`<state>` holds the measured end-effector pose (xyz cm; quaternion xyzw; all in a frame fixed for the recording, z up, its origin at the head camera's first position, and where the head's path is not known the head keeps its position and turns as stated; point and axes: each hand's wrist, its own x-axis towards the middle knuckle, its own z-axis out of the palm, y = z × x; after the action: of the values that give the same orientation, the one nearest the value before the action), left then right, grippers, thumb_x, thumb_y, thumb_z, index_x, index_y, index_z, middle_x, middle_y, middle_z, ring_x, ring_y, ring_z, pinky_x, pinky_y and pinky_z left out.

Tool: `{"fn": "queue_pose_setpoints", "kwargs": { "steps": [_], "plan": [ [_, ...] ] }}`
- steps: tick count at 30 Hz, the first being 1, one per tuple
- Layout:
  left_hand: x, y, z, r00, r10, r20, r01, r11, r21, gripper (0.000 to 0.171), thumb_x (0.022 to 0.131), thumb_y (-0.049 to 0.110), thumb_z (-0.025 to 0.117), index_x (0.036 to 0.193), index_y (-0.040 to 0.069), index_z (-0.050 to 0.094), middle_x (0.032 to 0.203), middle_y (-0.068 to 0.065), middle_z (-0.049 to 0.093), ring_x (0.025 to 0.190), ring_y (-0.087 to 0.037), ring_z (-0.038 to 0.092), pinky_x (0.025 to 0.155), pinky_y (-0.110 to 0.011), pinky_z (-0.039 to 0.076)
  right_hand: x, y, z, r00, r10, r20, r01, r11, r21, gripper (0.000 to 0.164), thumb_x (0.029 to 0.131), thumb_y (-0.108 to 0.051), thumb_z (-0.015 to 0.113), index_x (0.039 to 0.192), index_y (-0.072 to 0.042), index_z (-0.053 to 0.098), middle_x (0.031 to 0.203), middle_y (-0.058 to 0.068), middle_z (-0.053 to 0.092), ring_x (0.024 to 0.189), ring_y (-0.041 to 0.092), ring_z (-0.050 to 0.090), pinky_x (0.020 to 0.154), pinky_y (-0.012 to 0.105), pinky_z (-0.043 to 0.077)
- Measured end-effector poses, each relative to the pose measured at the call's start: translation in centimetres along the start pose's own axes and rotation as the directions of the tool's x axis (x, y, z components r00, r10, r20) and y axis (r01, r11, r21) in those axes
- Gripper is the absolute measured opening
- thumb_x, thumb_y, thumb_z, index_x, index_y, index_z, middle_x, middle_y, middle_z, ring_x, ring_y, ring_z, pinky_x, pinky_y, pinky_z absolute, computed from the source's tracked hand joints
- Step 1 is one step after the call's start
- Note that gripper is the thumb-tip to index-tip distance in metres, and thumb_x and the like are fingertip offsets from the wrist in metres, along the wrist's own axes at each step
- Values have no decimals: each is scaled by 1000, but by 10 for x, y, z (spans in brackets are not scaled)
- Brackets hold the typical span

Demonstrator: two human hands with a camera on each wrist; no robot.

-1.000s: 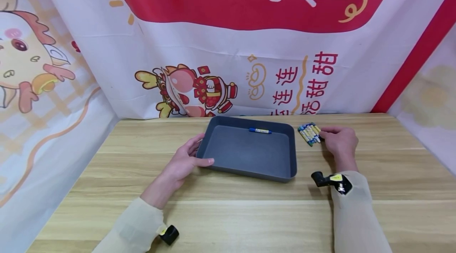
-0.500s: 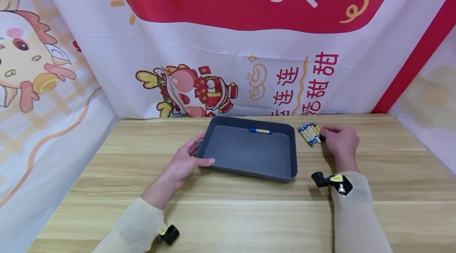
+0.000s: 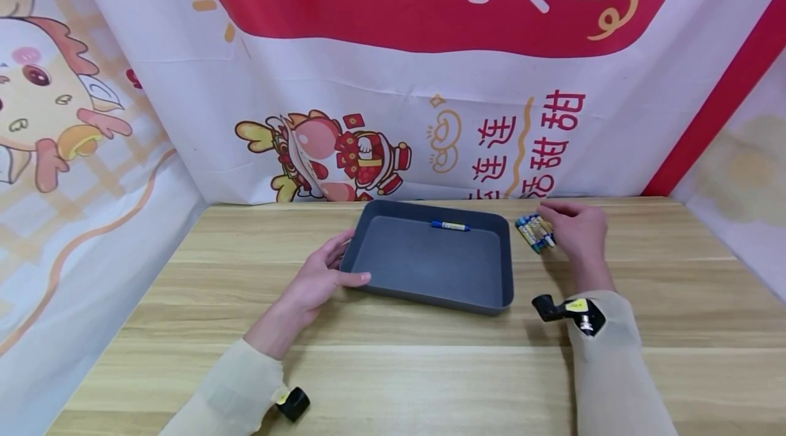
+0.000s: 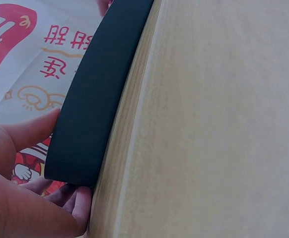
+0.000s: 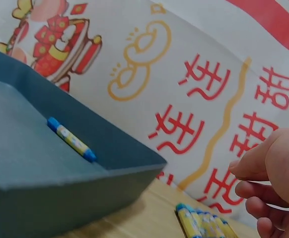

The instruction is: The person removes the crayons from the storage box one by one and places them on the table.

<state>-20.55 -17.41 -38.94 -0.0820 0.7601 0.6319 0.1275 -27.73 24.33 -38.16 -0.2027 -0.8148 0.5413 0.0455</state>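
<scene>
My left hand holds the left end of a dark grey rectangular tray, thumb over the rim and fingers at the outer wall. In the left wrist view the thumb and fingers straddle the tray's corner. One blue-ended crayon lies inside the tray along its far wall. To the right of the tray, several crayons lie side by side on the table. Over their right edge is my right hand; in the right wrist view its fingers are loosely bent, with nothing seen between them and the thumb.
The wooden table runs back to a printed white and red cloth. More printed cloth hangs at the left and right sides. Each sleeve carries a small black wrist camera.
My right hand has shifted slightly left, from the right side of the crayon row to partly over it. The left hand and the tray stay as they were.
</scene>
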Motion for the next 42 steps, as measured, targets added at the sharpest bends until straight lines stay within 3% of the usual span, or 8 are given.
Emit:
{"fn": "queue_pose_setpoints", "kwargs": {
  "steps": [9, 14, 22, 34, 42],
  "plan": [
    [0, 0, 0, 1000, 1, 0, -1, 1000, -6, 90, 90, 5, 82, 164, 30, 38, 172, -8, 37, 156, -34, 36, 133, -55, 26, -8, -15, 15, 998, -52, 37, 51, 998, 41, 45, 103, -40, 69, 143, -19, 68, 152, 7, 62, 139, 24, 54, 117, 41, 47],
    [0, 0, 0, 1000, 4, 1, -4, 1000, -4, 90, 90, 5, 82, 165, 30, 38, 172, -8, 37, 156, -34, 37, 133, -55, 27, -13, -23, 23, 995, -72, 66, 69, 996, 52, 44, 103, -39, 70, 141, -18, 69, 146, 7, 64, 133, 24, 55, 110, 37, 48],
    [0, 1, 0, 1000, 10, 5, -10, 1000, -4, 90, 91, 5, 82, 165, 30, 37, 173, -8, 37, 155, -34, 38, 132, -54, 28, -23, -30, 39, 978, -183, 99, 184, 983, 0, 40, 103, -38, 70, 137, -15, 72, 139, 10, 67, 123, 28, 58, 98, 33, 49],
    [-1, 0, 0, 1000, 0, 4, 0, 1000, -11, 90, 91, 5, 82, 165, 31, 38, 173, -9, 36, 156, -34, 37, 132, -55, 27, -33, -35, 63, 946, -287, 149, 291, 957, -5, 33, 103, -29, 71, 130, -12, 75, 132, 13, 71, 119, 31, 61, 99, 38, 50],
    [0, 0, 0, 1000, 3, 5, -3, 1000, -12, 89, 91, 5, 82, 164, 31, 38, 172, -9, 37, 155, -34, 38, 132, -55, 28, -40, -38, 76, 933, -304, 191, 315, 948, -30, 30, 102, -29, 72, 128, -13, 77, 134, 12, 71, 122, 31, 60, 105, 44, 48]
  ]
}}
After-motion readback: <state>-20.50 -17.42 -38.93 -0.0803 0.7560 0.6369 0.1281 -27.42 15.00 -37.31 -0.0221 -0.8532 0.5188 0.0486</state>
